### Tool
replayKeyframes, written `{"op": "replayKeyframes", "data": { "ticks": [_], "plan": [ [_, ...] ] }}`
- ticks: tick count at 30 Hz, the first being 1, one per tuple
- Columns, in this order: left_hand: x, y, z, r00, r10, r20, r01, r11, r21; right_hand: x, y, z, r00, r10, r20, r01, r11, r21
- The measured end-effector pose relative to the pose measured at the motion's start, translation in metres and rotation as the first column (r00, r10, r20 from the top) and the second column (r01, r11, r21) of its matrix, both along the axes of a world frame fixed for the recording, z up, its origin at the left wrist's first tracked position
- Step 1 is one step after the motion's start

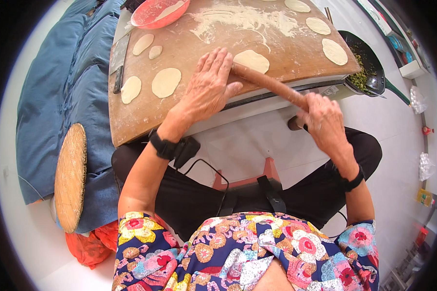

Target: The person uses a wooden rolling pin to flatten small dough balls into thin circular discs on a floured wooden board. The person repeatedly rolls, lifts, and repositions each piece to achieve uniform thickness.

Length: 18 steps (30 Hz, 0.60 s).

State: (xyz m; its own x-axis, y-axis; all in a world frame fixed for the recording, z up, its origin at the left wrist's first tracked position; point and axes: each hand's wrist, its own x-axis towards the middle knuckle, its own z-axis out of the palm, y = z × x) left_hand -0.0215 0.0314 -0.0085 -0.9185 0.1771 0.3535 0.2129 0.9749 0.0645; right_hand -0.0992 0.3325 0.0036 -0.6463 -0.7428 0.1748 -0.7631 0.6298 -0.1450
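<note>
My right hand (322, 118) grips the near end of a wooden rolling pin (269, 83), which slants up and left over the front edge of a floury wooden board (211, 47). Beside the pin's far end lies my left hand (209, 80), its fingers stretched out and the palm turned down; whether it touches the pin is unclear. A flat dough round (253, 61) sits just beyond the pin, partly covered by it. More rolled rounds (166, 83) rest at the board's left and right sides. Loose flour (240, 22) is spread across the back.
A cleaver (119, 60) lies at the board's left edge, near a red bowl (160, 14) of flour. At right stands a wok (371, 65) with chopped green filling. A round woven tray (71, 178) rests against blue fabric (91, 109) on the left. A red stool (271, 169) shows below.
</note>
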Motion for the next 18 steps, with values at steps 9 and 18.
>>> {"op": "replayKeyframes", "data": {
  "ticks": [9, 18],
  "plan": [
    [0.008, -0.008, 0.003, 0.966, 0.220, -0.137, -0.179, 0.948, 0.264, 0.022, 0.003, 0.000, 0.891, -0.037, 0.453, 0.180, 0.944, -0.276],
    [-0.024, 0.016, -0.004, 0.995, 0.072, -0.063, -0.058, 0.980, 0.189, 0.011, 0.019, 0.013, 0.790, -0.082, 0.608, 0.415, 0.801, -0.431]
  ]
}}
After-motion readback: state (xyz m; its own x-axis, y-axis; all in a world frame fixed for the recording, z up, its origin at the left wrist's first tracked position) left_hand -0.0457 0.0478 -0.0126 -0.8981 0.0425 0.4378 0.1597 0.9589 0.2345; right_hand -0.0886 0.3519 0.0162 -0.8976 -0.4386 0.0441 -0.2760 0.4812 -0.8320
